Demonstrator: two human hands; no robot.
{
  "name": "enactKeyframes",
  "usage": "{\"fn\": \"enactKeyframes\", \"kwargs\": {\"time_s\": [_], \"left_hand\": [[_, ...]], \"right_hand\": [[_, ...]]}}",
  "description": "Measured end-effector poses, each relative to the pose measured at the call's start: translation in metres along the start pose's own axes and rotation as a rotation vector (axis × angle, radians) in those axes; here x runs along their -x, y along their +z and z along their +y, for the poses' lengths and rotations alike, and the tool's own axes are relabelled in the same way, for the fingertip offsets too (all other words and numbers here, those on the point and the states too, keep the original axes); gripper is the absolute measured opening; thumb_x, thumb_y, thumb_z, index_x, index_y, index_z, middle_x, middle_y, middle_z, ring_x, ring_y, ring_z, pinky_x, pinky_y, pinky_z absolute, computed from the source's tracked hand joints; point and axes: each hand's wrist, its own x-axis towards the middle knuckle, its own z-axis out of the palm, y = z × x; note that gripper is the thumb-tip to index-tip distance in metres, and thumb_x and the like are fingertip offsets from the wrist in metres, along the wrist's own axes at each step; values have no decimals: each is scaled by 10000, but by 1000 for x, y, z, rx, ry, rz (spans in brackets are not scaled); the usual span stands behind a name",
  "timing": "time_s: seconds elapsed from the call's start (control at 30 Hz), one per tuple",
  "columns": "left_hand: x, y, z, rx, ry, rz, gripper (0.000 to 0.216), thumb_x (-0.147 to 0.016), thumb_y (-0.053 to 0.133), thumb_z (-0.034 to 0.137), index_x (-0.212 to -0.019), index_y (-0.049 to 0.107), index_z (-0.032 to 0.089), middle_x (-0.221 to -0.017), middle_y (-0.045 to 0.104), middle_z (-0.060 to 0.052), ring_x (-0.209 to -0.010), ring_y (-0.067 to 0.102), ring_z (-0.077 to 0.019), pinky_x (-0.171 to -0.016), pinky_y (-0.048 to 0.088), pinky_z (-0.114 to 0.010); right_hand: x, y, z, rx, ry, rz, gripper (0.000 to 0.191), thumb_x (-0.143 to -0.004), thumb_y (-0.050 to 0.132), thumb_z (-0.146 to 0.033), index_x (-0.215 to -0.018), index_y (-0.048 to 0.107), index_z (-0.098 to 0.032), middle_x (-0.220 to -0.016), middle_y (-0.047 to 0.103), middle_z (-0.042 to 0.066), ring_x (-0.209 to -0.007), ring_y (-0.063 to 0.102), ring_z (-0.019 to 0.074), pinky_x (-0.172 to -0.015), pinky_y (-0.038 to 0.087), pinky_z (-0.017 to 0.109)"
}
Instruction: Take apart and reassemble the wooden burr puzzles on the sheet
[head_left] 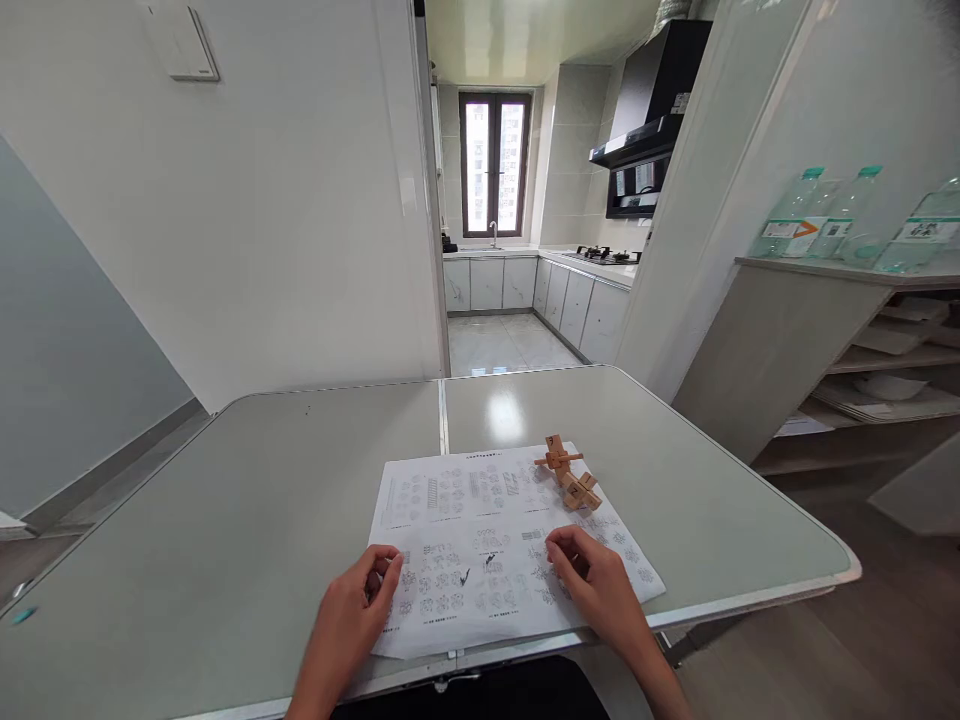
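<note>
A printed instruction sheet (480,515) lies flat near the front edge of the table, covered in rows of small diagrams, with two dark marks in its lower half. My left hand (360,595) rests at the sheet's left edge, fingers loosely curled, nothing visible in them. Over the lower right part of the paper is my right hand (596,580), also loosely bent and holding nothing I can see. Beyond it, on the sheet's upper right, sit interlocked wooden puzzle pieces (557,457) with a thin rod sticking out sideways. A second wooden cluster (581,491), marked with a numeral, touches them.
The grey-green table (225,530) has a seam across it. A small teal object (24,615) lies at its far left. To the right, a shelf unit (810,350) carries several clear bottles (847,215). A doorway ahead opens onto a kitchen with white cabinets (487,283).
</note>
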Motion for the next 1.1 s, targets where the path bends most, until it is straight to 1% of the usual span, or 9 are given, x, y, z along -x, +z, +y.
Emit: {"fn": "enactKeyframes", "kwargs": {"time_s": [0.33, 0.53, 0.7, 0.93, 1.1], "left_hand": [[0, -2, 8, 23, -1, 14, 462, -925, 445, 653, -898, 660, 245, -689, 662, 3, -588, 559, -183, -577, 456, -265], [-2, -2, 7, 12, 9, 17, 465, -918, 459, 655, -897, 667, 240, -689, 667, 4, -589, 573, -181, -575, 464, -261], [-1, -2, 8, 5, 11, 20, 482, -916, 456, 672, -902, 674, 242, -675, 659, 3, -589, 573, -186, -575, 472, -267], [-2, -3, 11, 5, 19, 35, 484, -905, 459, 679, -886, 670, 244, -661, 644, 8, -582, 578, -186, -567, 468, -266], [-3, -1, 7, -4, 14, 30, 474, -918, 452, 666, -904, 663, 242, -671, 646, 6, -587, 566, -186, -573, 464, -265]], "right_hand": [[-1, 0, 3, -7, -23, 18, 390, -964, 534, -569, -884, 682, -218, -698, 646, 19, -588, 556, 179, -555, 465, 270], [1, -2, -5, -24, -24, 19, 360, -989, 518, -535, -883, 660, -222, -727, 650, 17, -616, 560, 177, -581, 464, 271], [-2, -2, 0, -32, -37, 21, 382, -972, 532, -558, -870, 673, -217, -704, 654, 22, -587, 567, 179, -542, 464, 275], [-1, -1, 2, -43, -53, 32, 347, -976, 546, -524, -871, 676, -221, -723, 677, 24, -595, 588, 177, -553, 473, 268], [-1, -2, 1, -43, -35, 30, 341, -973, 545, -523, -879, 673, -222, -727, 673, 19, -605, 589, 180, -571, 477, 269]]}}
